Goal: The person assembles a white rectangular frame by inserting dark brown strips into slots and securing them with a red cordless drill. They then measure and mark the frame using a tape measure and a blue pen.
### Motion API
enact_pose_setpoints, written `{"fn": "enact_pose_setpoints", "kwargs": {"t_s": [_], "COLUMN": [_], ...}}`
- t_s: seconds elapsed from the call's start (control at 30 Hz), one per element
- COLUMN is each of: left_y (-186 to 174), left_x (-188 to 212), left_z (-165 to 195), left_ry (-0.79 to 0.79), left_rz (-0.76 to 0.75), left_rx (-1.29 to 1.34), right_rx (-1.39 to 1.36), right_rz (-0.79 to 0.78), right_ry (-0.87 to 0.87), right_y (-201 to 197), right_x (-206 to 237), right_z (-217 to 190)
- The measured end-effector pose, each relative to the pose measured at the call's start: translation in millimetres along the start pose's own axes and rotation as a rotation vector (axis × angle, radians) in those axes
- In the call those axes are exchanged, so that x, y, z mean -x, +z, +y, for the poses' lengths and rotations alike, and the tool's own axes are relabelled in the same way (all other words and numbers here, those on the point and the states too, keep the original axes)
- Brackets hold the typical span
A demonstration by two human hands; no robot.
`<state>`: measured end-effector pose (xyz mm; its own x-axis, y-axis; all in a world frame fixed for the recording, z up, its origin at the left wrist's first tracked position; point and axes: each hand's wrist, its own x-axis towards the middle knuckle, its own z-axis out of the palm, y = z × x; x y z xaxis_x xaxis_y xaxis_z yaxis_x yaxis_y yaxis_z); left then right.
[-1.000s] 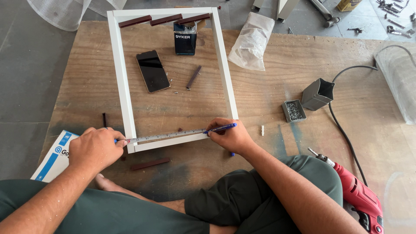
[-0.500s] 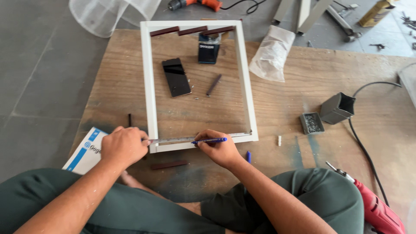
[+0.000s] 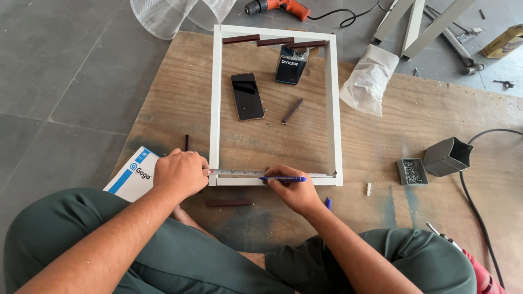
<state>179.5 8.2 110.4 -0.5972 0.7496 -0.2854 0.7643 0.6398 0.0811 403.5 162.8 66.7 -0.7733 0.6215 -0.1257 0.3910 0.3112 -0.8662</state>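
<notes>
The left hand [image 3: 180,174] pins a thin, springy metal ruler [image 3: 256,173] flat along the white frame's [image 3: 217,103] near rail; the right hand [image 3: 294,190] pinches a light blue pen [image 3: 283,178] against it. The ruler probably slides easily.

frame [image 3: 216,103]: white | pen [image 3: 283,178]: blue | phone [image 3: 247,96]: black | drill [image 3: 279,6]: orange

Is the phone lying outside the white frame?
No, the phone lies on the board inside the white frame, near its left rail and beside a small dark box.
</notes>
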Motion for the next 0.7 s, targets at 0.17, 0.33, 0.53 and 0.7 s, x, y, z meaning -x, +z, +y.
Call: {"fn": "enact_pose_setpoints", "kwargs": {"t_s": [0.17, 0.33, 0.53, 0.7], "left_y": [-2.2, -2.8, -1.6, -1.5], "left_x": [1.4, 1.0, 0.3, 0.1], "left_z": [1.5, 2.2, 2.0, 1.9], "left_ry": [-0.007, -0.007, -0.006, -0.001], "left_rz": [-0.010, -0.012, -0.008, -0.015], "left_rx": [-0.008, -0.009, -0.012, -0.021], "right_rx": [-0.023, 0.007, -0.003, -0.003], "right_rz": [-0.002, 0.001, -0.004, -0.004], "right_ry": [-0.009, 0.005, -0.010, -0.018], "right_y": [-0.1, -0.1, -0.1, 0.6], "right_x": [0.4, -0.1, 0.3, -0.2], "right_z": [-0.6, 0.2, 1.1, 0.8]}}
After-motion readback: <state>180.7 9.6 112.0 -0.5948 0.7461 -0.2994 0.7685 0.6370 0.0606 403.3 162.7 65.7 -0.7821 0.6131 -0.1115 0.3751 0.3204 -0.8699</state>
